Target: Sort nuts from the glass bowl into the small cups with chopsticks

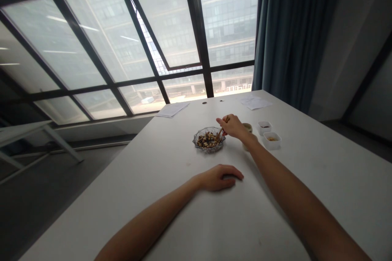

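Observation:
My right hand is closed around a thin brown wooden utensil, whose lower end dips into a clear glass bowl. Its exact kind is too small to make out. Inside the bowl lies a mix of nuts or seeds, dark and pale. Nearer to me, my left hand rests on the white table with fingers loosely spread, holding nothing. Behind my right wrist a greenish round container is partly hidden, with another pale container below it mostly covered by my forearm.
Two small white square tubs stand right of my forearm, with small contents in them. Papers lie at the far left edge of the table, and another sheet at the far right. Windows and a blue curtain are beyond.

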{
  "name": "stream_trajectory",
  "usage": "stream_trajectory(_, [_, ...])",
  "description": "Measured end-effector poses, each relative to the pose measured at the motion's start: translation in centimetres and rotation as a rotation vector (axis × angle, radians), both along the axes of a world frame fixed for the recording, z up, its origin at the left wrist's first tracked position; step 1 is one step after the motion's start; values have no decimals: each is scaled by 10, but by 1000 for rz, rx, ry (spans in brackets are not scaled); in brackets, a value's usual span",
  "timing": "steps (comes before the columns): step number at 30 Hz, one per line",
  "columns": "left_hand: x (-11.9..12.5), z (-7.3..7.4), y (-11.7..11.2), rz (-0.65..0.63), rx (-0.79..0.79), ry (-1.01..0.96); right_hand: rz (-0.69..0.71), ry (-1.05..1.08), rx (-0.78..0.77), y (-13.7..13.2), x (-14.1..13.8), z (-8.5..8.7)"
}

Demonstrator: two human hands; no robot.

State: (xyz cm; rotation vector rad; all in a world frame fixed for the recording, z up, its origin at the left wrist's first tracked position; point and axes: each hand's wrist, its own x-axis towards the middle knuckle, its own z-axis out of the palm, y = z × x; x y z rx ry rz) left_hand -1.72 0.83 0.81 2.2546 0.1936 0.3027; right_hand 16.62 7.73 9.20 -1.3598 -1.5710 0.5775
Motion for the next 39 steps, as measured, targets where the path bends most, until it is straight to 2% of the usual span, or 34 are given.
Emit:
stream_trajectory(5, [0,0,0,5,-5,4,-8,14,20,4,1,-5])
stream_trajectory(27, [1,0,0,1,16,3,-74,54,20,6,0,-8])
stream_trajectory(32, [0,0,0,0,12,6,-71,93,18,2,1,2])
stream_trajectory(39, [1,-1,1,-4,24,-2,-74,225,65,-15,17,32])
